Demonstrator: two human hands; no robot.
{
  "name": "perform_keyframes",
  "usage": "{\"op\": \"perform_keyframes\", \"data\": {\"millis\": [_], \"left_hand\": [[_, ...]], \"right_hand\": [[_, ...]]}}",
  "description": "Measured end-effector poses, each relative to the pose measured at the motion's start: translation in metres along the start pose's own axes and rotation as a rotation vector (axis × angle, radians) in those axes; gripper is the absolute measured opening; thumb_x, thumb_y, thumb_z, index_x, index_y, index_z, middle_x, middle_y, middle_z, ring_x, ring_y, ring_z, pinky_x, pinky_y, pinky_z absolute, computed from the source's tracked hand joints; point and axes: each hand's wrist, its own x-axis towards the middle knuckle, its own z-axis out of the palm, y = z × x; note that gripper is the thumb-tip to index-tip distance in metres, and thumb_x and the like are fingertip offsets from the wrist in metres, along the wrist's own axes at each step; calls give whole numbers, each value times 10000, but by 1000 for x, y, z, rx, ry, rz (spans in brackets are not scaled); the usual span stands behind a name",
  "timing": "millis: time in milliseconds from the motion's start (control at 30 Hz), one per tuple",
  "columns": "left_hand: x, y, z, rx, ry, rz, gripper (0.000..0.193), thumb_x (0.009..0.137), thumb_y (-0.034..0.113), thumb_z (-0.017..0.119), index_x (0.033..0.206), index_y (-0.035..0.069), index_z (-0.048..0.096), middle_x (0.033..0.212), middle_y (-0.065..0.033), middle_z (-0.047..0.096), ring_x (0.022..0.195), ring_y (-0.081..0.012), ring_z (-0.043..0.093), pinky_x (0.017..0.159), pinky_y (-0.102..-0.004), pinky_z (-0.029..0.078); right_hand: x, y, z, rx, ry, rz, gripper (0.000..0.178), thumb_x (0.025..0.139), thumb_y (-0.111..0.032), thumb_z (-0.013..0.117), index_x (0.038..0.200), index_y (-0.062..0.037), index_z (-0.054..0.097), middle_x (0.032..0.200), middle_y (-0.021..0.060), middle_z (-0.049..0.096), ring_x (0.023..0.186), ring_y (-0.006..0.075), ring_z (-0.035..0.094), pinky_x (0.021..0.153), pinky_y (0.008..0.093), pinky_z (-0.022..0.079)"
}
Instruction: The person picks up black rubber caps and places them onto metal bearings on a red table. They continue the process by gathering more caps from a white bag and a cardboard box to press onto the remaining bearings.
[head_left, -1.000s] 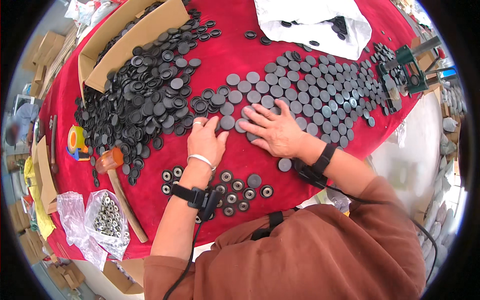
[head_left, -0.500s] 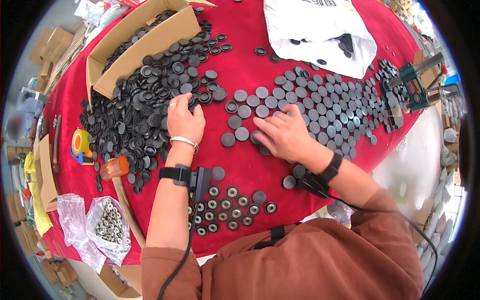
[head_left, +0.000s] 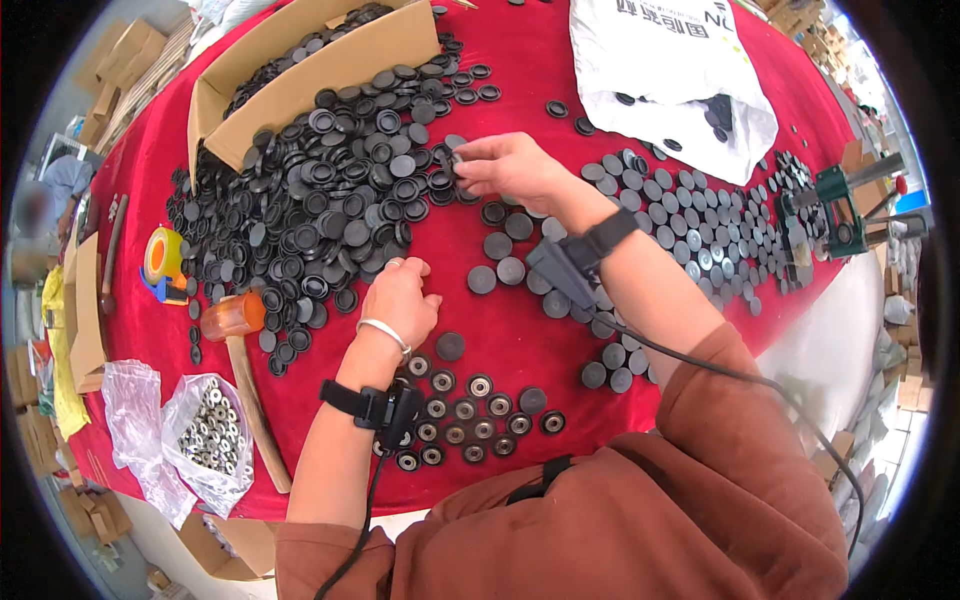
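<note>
At the right edge of a heap of black round caps point(head_left: 330, 215), my right hand point(head_left: 510, 172) pinches a cap point(head_left: 457, 160) between thumb and fingertips. My left hand point(head_left: 400, 305) is low over the red cloth, just below the heap's lower right side. Its fingers are loosely bent, with thumb and forefinger apart; nothing shows between them, though the palm side is hidden. Under my right forearm, caps laid out flat in a single layer point(head_left: 690, 220) spread to the right. Closer to me is a group of caps with metal bearings point(head_left: 465, 408) set in them.
A cardboard box point(head_left: 310, 85) of caps stands behind the heap. A white sack point(head_left: 670, 90) lies far right, near a green hand press point(head_left: 840, 210). On the left are an orange-headed mallet point(head_left: 232, 316), yellow tape point(head_left: 163, 258) and a clear bag of metal rings point(head_left: 210, 440).
My right hand has moved from the laid-out caps up and left to the heap's edge. The left hand has drawn back from the heap toward me. The view has shifted slightly.
</note>
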Motion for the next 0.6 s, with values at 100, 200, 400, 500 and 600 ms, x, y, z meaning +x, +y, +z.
{"op": "perform_keyframes", "data": {"millis": [100, 200, 400, 500, 600], "left_hand": [[0, 1, 1, -39, 36, -17, 262, 708, 113, 694, 932, -1, 618, 820, -142, 616, 745, -270, 615, 687, -353, 495], [6, 3, 4, -84, 68, -4, 275, 725, 161, 691, 940, 5, 622, 814, -140, 617, 756, -274, 617, 697, -354, 493], [-11, 26, -16, 195, -346, 33, 418, 678, 310, 742, 947, 17, 612, 903, -150, 607, 834, -300, 609, 739, -378, 485], [-24, 40, -17, 288, -438, 13, 497, 613, 282, 795, 976, 22, 574, 1007, -158, 576, 893, -333, 595, 781, -403, 480], [-29, 37, -8, 324, -449, -8, 486, 597, 212, 807, 967, 22, 556, 1024, -164, 563, 906, -360, 585, 789, -424, 480]], "right_hand": [[-11, 6, -3, 1016, -258, 216, 266, 897, -57, 530, 1143, 42, 510, 1022, 131, 615, 920, 212, 621, 791, 301, 522], [-19, 3, -5, 1101, -307, 199, 252, 879, -82, 568, 1091, 43, 515, 961, 119, 607, 896, 234, 620, 801, 341, 515], [-24, 12, -14, 1037, -128, 293, 268, 871, -85, 581, 1093, 51, 519, 972, 131, 608, 891, 230, 621, 778, 331, 523], [-18, 2, -9, 875, 137, 339, 366, 858, -81, 602, 1160, 87, 482, 1036, 165, 589, 913, 260, 617, 760, 325, 530], [-14, -16, 11, 887, 264, 216, 394, 823, -145, 652, 1132, 70, 537, 988, 175, 620, 900, 269, 624, 771, 327, 516]]}}
